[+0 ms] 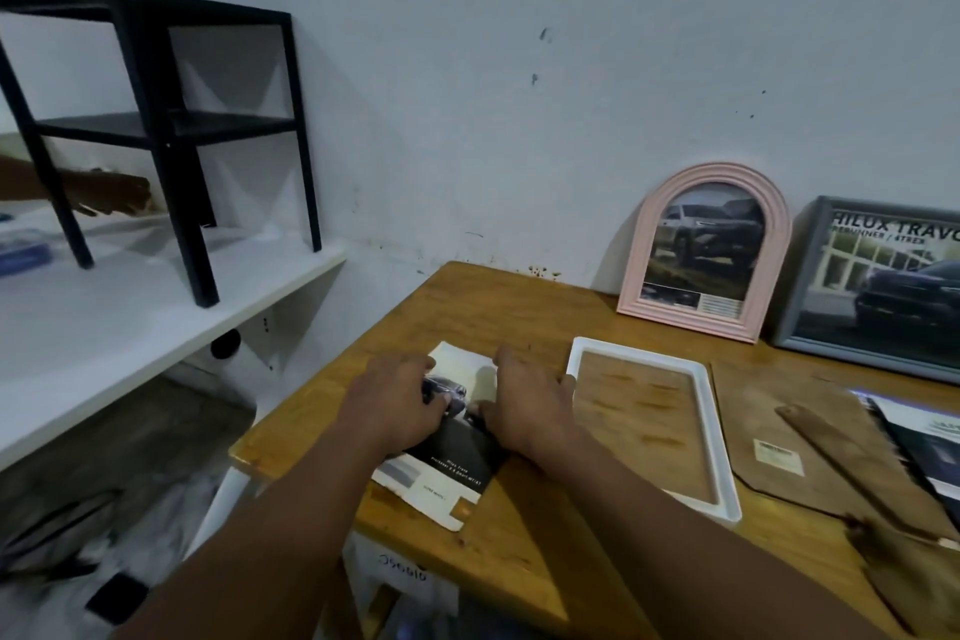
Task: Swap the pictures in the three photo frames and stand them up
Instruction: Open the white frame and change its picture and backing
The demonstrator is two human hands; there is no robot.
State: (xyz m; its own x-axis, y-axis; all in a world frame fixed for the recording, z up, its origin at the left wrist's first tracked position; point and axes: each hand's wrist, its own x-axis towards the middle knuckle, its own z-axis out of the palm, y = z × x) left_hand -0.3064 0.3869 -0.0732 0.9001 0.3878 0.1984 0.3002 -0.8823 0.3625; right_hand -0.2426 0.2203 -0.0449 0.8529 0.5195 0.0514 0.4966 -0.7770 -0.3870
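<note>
A loose car picture [441, 478] lies flat near the wooden table's left edge. My left hand [392, 405] and my right hand [524, 411] both press down on it, fingers spread over its upper half. Right beside it lies an empty white rectangular frame [724, 473], face down, the table showing through its glass. A pink arched frame [706, 250] with a car picture stands against the wall. A grey frame [883, 286] with a truck picture leans next to it. A brown backing board [769, 426] with its stand lies at the right.
Another printed picture [930, 442] lies at the far right edge. A white shelf [130, 327] on the left carries a black metal rack [156, 120]; another person's hand [111, 192] reaches in behind it. The wooden table [519, 307] meets the wall.
</note>
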